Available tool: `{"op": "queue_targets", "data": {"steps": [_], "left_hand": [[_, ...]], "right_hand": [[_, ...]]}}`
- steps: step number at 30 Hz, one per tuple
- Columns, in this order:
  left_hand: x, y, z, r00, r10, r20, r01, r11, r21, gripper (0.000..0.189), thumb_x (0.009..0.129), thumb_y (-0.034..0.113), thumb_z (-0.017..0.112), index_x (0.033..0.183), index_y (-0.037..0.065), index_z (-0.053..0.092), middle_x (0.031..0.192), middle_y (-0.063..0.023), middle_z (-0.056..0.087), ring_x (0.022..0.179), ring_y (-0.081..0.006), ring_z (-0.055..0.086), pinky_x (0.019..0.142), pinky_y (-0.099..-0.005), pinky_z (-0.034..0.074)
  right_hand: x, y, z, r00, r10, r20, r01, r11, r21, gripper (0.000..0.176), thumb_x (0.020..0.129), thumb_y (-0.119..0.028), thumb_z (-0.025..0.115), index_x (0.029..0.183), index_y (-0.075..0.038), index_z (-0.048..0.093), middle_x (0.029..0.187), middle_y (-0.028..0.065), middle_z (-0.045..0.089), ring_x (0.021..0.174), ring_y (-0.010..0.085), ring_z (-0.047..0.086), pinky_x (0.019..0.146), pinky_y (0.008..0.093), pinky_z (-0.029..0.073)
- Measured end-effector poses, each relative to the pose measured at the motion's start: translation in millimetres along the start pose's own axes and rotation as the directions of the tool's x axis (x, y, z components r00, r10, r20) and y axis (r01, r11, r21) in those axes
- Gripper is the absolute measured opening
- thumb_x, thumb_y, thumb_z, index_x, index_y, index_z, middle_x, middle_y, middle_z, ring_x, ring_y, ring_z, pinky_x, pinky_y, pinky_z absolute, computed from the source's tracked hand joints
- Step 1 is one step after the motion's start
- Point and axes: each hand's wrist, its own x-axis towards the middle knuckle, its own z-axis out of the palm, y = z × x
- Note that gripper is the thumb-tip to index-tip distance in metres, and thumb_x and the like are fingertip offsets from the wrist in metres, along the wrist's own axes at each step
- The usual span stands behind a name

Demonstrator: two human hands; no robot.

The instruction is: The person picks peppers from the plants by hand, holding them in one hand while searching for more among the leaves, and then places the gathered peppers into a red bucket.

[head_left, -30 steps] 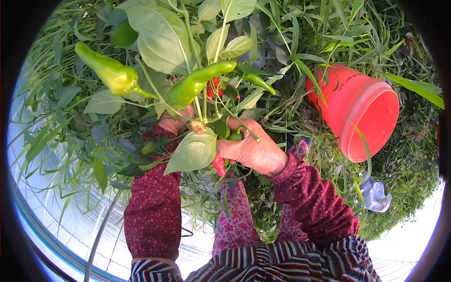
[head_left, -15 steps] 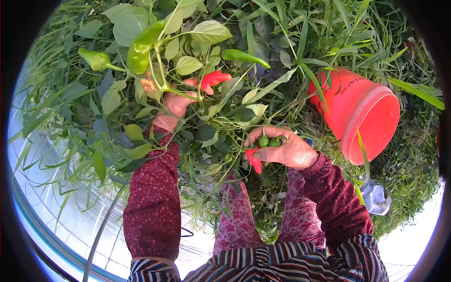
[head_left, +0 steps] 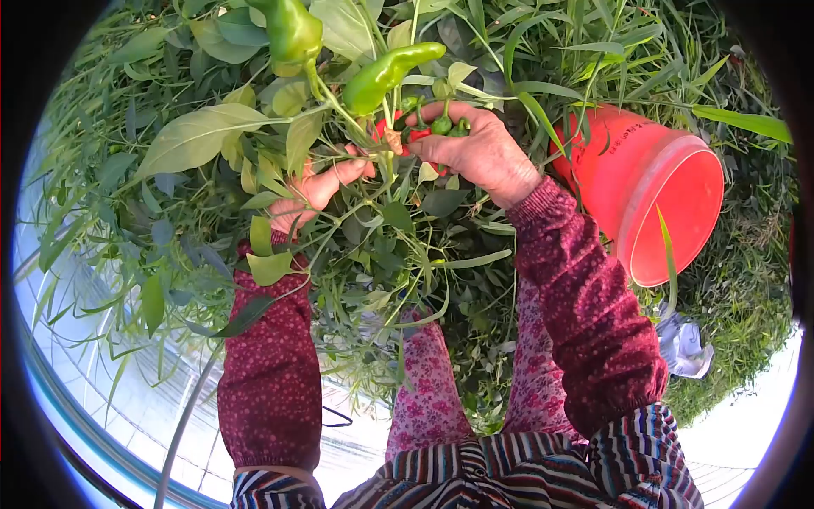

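Observation:
My right hand (head_left: 485,155) is closed around several picked peppers, with green stems (head_left: 441,125) and bits of red showing at its fingers. It has reached the plant's stem, where a red pepper (head_left: 380,130) shows between the two hands. My left hand (head_left: 315,188) is beside the stem, partly behind leaves, its thumb and fingertips near the red pepper; what it holds, if anything, is hidden. Just above hang a curved green pepper (head_left: 386,78) and a larger green pepper (head_left: 292,32).
A red bucket (head_left: 615,182) lies tipped on its side in the grass at the right, its mouth facing down and right. Below it is a crumpled pale wrapper (head_left: 683,346). Leafy stems surround both forearms. Pale sheeting (head_left: 127,416) borders the lower left.
My right hand has moved up and left with its peppers, from above the knees to the plant's stem. The green peppers have shifted in view, and my left hand stays near the stem.

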Motion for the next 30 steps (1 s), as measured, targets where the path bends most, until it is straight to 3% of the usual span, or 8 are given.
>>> {"op": "queue_targets", "data": {"steps": [4,8,10,12,14,21,26,30], "left_hand": [[-2.1,11.6,6.1,1.0,0.012,0.009,-0.013,0.989,0.148,0.026,0.082,0.014,0.067,0.104,0.003,0.059,0.087,-0.0066,0.066,0.081,-0.0147,0.063,0.08,-0.0305,0.05],[1.5,1.6,-2.4,0.993,0.086,0.081,-0.116,0.829,0.546,0.036,0.083,0.03,0.067,0.11,0.008,0.06,0.095,-0.0042,0.066,0.089,-0.0169,0.063,0.082,-0.0325,0.048],[5.6,-19.2,-6.4,0.994,-0.103,0.04,0.087,0.95,0.3,0.041,0.082,0.037,0.067,0.112,0.011,0.059,0.101,-0.0037,0.065,0.095,-0.0178,0.06,0.083,-0.0333,0.047],[1.3,-1.4,9.1,0.999,0.02,0.035,-0.034,0.876,0.481,0.042,0.083,0.037,0.065,0.114,0.01,0.058,0.105,-0.0049,0.063,0.099,-0.0196,0.059,0.085,-0.0338,0.046],[-1.2,1.1,19.0,0.997,0.027,0.066,-0.055,0.88,0.473,0.038,0.087,0.031,0.06,0.117,0.008,0.055,0.11,-0.0076,0.061,0.105,-0.0219,0.057,0.09,-0.0362,0.046],[2.9,-25.6,9.8,0.985,-0.029,0.167,0.044,0.995,-0.086,0.045,0.089,0.017,0.056,0.13,0.008,0.04,0.129,-0.0109,0.046,0.121,-0.0249,0.043,0.108,-0.0417,0.033],[9.3,-38.6,16.8,0.996,-0.021,0.081,0.055,0.901,-0.431,0.057,0.081,0.01,0.067,0.13,0.011,0.038,0.132,-0.0125,0.04,0.12,-0.0281,0.045,0.104,-0.0434,0.037],[3.1,0.3,42.6,0.986,-0.158,-0.06,0.098,0.823,-0.56,0.026,0.076,0.016,0.075,0.091,0.002,0.059,0.096,-0.0051,0.062,0.084,-0.0132,0.059,0.078,-0.0293,0.049]], "right_hand": [[23.1,7.7,8.5,0.992,-0.121,0.019,0.122,0.957,-0.264,0.036,0.073,-0.015,0.075,0.103,-0.004,0.06,0.079,0.0035,0.065,0.066,0.0078,0.057,0.064,0.0248,0.049],[24.2,-0.5,15.6,0.998,-0.055,0.035,0.053,0.997,0.051,0.039,0.07,-0.017,0.077,0.102,-0.003,0.059,0.079,0.0044,0.065,0.066,0.0086,0.057,0.064,0.026,0.048],[28.2,1.8,17.4,0.994,-0.068,0.083,0.053,0.983,0.176,0.04,0.071,-0.016,0.077,0.103,-0.003,0.059,0.079,0.0049,0.065,0.07,0.0089,0.058,0.065,0.0275,0.049],[33.1,6.3,22.2,0.996,0.027,0.082,-0.036,0.993,0.111,0.041,0.071,-0.014,0.076,0.106,-0.004,0.057,0.083,0.0055,0.065,0.077,0.0102,0.059,0.069,0.0281,0.049],[46.1,34.2,26.8,0.967,-0.254,-0.02,0.255,0.962,0.099,0.045,0.071,-0.02,0.075,0.109,-0.004,0.056,0.086,0.0108,0.066,0.082,0.0189,0.062,0.073,0.0311,0.048],[46.7,29.3,26.9,0.967,-0.15,-0.208,0.101,0.968,-0.231,0.048,0.069,-0.026,0.074,0.107,-0.003,0.055,0.088,0.0175,0.065,0.083,0.0264,0.064,0.076,0.0347,0.049],[34.4,30.7,28.7,0.952,0.024,-0.304,0.114,0.897,0.428,0.031,0.078,-0.015,0.066,0.102,-0.002,0.051,0.075,0.0084,0.063,0.059,0.0142,0.057,0.053,0.0293,0.047],[27.1,21.2,34.8,0.935,0.129,-0.332,0.04,0.888,0.458,0.013,0.081,-0.015,0.061,0.077,-0.004,0.058,0.062,0.0044,0.057,0.049,0.0115,0.052,0.041,0.0258,0.038]]}}
